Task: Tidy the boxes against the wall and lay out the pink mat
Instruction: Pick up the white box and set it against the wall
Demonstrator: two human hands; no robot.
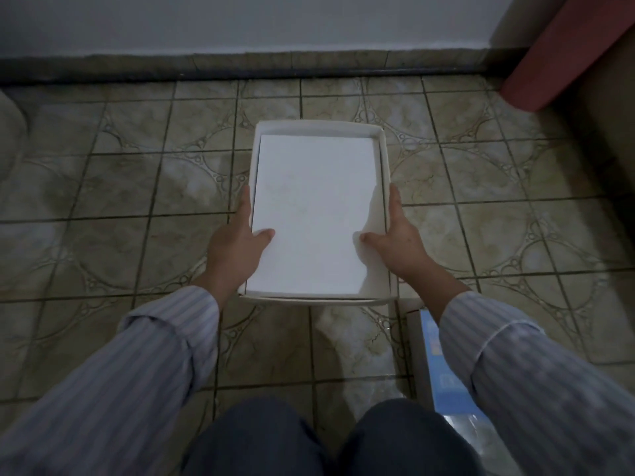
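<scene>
The left hand [237, 242] and right hand [400, 240] grip the sides of an open white box [319, 214], thumbs inside, well short of the wall [240, 22]. A blue box [443, 369] waits; the rolled pink mat [563, 53] looks unlaid.

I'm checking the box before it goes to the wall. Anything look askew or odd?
Slightly. The white insert sits skewed in the white box, with a wider gap on the right side. Both hands, left hand and right hand, grip the box's sides. No damage shows.
</scene>
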